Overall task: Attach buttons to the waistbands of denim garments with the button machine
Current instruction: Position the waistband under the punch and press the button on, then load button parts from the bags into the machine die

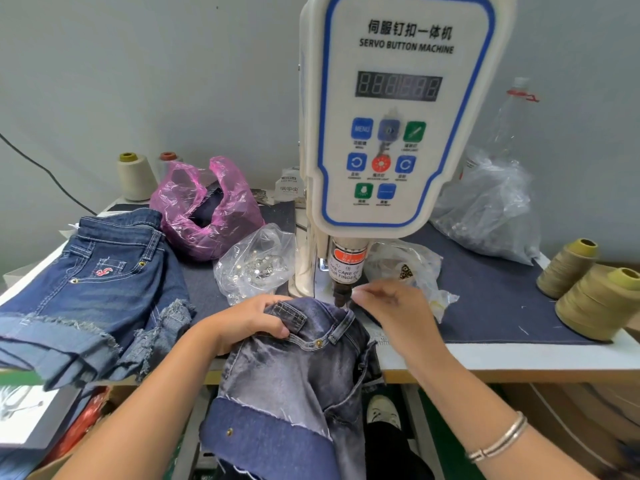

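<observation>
— How far along is this, would you say?

— Mid-batch, by the look of it. One pair of denim shorts [97, 271] lies on the table [502, 355] well off to the left of the fingers — possibly finished, though I can't see a button on it. The grey denim garment [304, 358] in hand has its waistband [332, 317] pushed up to the machine's punch head [341, 296], and I see no button on it yet, so the pressing is still to come.

— And the hands?

— The left hand [249, 320] grips the bunched waistband, fingers curled over the belt-loop area, thumb beneath. The right hand [391, 306] sits just right of the punch, its fingertips [360, 295] drawn together as if pinching the band's end or a small part — it's too blurred to say which.

— Supplies?

— A clear bag of metal buttons [256, 268] sits just beyond the left fingers, beside the button machine [394, 116]. More garments may wait below the table edge; I can't tell.
</observation>
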The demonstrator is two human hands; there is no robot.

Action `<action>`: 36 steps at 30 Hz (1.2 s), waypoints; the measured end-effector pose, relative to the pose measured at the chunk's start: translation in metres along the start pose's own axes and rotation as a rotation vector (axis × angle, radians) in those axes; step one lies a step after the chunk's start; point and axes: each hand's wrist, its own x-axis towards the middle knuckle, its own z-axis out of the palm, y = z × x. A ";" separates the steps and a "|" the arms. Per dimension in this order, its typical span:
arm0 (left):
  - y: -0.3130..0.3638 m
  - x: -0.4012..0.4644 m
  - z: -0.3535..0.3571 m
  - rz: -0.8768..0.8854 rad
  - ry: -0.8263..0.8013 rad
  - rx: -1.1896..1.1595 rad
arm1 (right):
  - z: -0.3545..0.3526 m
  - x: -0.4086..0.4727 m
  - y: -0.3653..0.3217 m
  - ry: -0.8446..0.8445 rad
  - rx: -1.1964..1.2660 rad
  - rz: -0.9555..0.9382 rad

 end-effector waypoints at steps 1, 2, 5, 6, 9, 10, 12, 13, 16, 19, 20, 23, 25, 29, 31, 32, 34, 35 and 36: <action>0.001 0.000 0.000 -0.001 0.000 -0.001 | 0.005 -0.005 0.001 -0.043 0.129 0.099; 0.001 0.000 0.000 0.000 -0.002 -0.001 | 0.008 -0.008 0.003 -0.068 0.217 0.186; 0.002 -0.002 0.000 0.014 -0.015 0.020 | 0.011 -0.006 0.008 -0.062 0.393 0.358; 0.002 -0.001 0.000 0.016 -0.018 0.011 | 0.011 -0.004 0.009 -0.062 0.441 0.400; 0.003 0.001 -0.001 -0.015 -0.019 -0.031 | 0.010 -0.003 0.009 -0.119 0.492 0.491; 0.004 0.001 -0.001 -0.035 -0.018 -0.027 | 0.010 -0.002 0.009 -0.140 0.499 0.521; 0.007 0.002 0.000 -0.078 -0.028 0.005 | 0.008 0.000 0.009 -0.183 0.510 0.581; 0.008 0.002 0.001 -0.096 -0.038 0.029 | 0.006 0.001 0.009 -0.201 0.515 0.605; 0.013 0.004 0.003 -0.129 -0.078 0.096 | 0.005 0.005 0.007 -0.241 0.524 0.639; 0.019 0.000 0.007 -0.062 -0.162 0.077 | 0.005 0.007 0.006 -0.267 0.528 0.633; 0.021 -0.001 0.009 -0.020 -0.203 0.059 | 0.005 0.008 0.006 -0.271 0.537 0.636; 0.027 -0.007 0.018 0.046 -0.310 0.083 | 0.005 0.008 0.006 -0.277 0.582 0.668; 0.033 -0.016 0.019 0.060 -0.346 0.110 | 0.006 0.006 0.008 -0.279 0.614 0.688; 0.051 -0.052 -0.006 0.118 -0.067 -0.103 | 0.014 0.001 0.010 -0.273 0.730 0.749; 0.061 -0.070 -0.027 0.195 0.153 -0.108 | 0.016 0.000 0.010 -0.253 0.780 0.774; 0.068 -0.078 -0.037 0.221 0.225 -0.077 | 0.017 -0.001 0.010 -0.241 0.799 0.783; 0.085 -0.091 -0.057 0.236 0.332 0.023 | 0.019 -0.003 0.009 -0.219 0.832 0.802; 0.092 -0.096 -0.069 0.220 0.383 0.114 | 0.019 -0.004 0.009 -0.209 0.846 0.811; 0.098 -0.098 -0.081 0.188 0.428 0.241 | 0.019 -0.005 0.008 -0.201 0.859 0.818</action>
